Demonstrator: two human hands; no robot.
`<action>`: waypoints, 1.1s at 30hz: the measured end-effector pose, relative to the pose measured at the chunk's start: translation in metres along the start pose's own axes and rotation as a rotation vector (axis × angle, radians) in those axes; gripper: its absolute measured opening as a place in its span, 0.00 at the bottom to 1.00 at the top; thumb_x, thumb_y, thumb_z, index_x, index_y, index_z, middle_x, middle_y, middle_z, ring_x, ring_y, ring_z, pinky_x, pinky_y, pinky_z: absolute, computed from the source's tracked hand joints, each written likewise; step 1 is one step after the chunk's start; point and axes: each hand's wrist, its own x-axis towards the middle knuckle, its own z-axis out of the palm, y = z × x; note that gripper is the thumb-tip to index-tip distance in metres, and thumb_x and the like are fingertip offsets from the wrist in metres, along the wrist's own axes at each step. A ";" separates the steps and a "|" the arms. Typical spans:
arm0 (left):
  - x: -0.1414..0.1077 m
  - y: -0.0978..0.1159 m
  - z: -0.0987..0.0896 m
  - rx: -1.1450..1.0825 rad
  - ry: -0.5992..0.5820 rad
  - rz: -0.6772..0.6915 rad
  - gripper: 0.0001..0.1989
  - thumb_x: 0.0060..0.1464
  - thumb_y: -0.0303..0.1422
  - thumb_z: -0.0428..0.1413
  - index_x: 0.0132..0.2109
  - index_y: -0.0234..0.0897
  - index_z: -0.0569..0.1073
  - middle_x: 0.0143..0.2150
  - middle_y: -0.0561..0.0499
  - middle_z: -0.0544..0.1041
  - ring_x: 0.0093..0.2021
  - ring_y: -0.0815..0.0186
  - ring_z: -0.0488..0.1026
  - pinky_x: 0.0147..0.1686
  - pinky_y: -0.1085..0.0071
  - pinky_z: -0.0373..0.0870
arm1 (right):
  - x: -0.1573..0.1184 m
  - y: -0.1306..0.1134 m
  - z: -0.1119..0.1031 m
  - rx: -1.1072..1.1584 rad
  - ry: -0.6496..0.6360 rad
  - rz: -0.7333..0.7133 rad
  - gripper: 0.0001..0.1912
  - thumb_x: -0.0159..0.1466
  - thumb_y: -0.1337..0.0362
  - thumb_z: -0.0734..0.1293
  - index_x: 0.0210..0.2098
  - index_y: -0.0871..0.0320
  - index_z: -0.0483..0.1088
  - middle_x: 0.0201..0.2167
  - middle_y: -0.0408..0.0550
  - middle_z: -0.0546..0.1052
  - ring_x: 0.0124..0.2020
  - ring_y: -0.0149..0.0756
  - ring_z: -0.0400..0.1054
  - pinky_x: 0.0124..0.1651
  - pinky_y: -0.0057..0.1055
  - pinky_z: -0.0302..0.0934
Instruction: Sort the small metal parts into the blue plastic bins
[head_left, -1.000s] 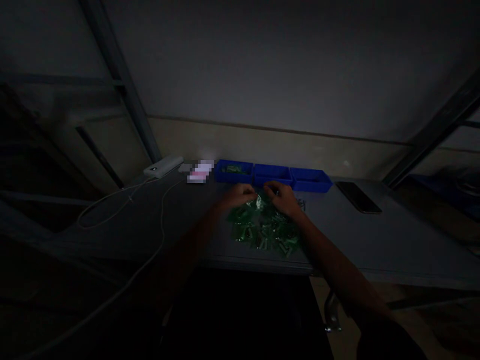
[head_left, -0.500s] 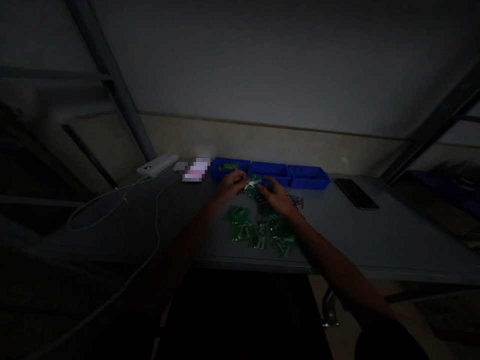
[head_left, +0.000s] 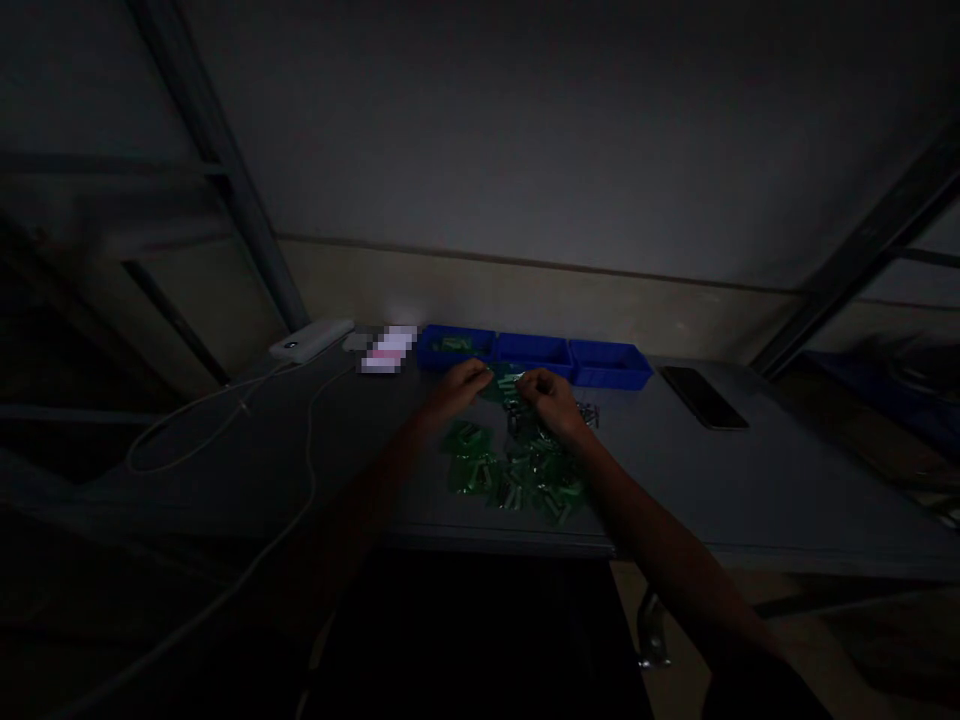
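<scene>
Between my two hands is a small green plastic bag [head_left: 501, 384] with pale, slim pieces inside. My left hand [head_left: 459, 386] pinches its left edge, and my right hand [head_left: 549, 396] pinches the right edge. On the grey table in front of them lie several more green bags [head_left: 474, 474], also with slim pieces in them. A heap of small metal pieces, perhaps screws [head_left: 589, 413], is partly covered by my right hand. The dim light hides the finer detail of the parts.
Three blue bins stand in a row behind my hands; the left bin [head_left: 435, 361] has green bags in it. A dark phone [head_left: 703, 397] lies to the right. At left are a white power bank [head_left: 311, 341], its cable [head_left: 310, 440] and a lit, blurred-out screen [head_left: 388, 350].
The green bag between my hands has come down a little and lies flatter, its slim pieces showing more plainly. My right fingers have drawn together at its edge. The view has shifted slightly.
</scene>
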 end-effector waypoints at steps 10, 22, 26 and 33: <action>0.002 -0.006 0.001 0.023 -0.073 0.062 0.09 0.50 0.38 0.54 0.30 0.35 0.67 0.24 0.56 0.67 0.26 0.70 0.66 0.26 0.76 0.61 | -0.001 0.000 -0.002 -0.024 0.021 0.026 0.13 0.47 0.53 0.64 0.25 0.58 0.66 0.19 0.37 0.63 0.22 0.27 0.56 0.29 0.28 0.52; 0.002 -0.008 0.001 0.280 0.013 0.350 0.11 0.49 0.27 0.56 0.42 0.37 0.75 0.37 0.50 0.74 0.35 0.67 0.70 0.41 0.68 0.67 | -0.003 -0.005 0.000 0.140 0.002 0.044 0.16 0.52 0.49 0.65 0.28 0.55 0.67 0.23 0.41 0.69 0.27 0.32 0.63 0.33 0.29 0.57; -0.001 -0.007 0.004 0.359 0.008 0.458 0.13 0.49 0.27 0.57 0.43 0.38 0.76 0.37 0.49 0.71 0.40 0.64 0.69 0.45 0.64 0.66 | -0.001 -0.004 0.003 0.186 0.050 0.090 0.18 0.51 0.48 0.67 0.30 0.56 0.68 0.25 0.42 0.71 0.28 0.32 0.65 0.35 0.30 0.60; -0.002 -0.011 0.006 0.398 -0.023 0.481 0.12 0.47 0.27 0.57 0.41 0.40 0.74 0.46 0.47 0.66 0.51 0.59 0.65 0.53 0.59 0.63 | 0.002 0.003 0.003 0.290 0.075 0.165 0.16 0.45 0.59 0.67 0.34 0.56 0.68 0.26 0.40 0.72 0.26 0.31 0.66 0.34 0.30 0.61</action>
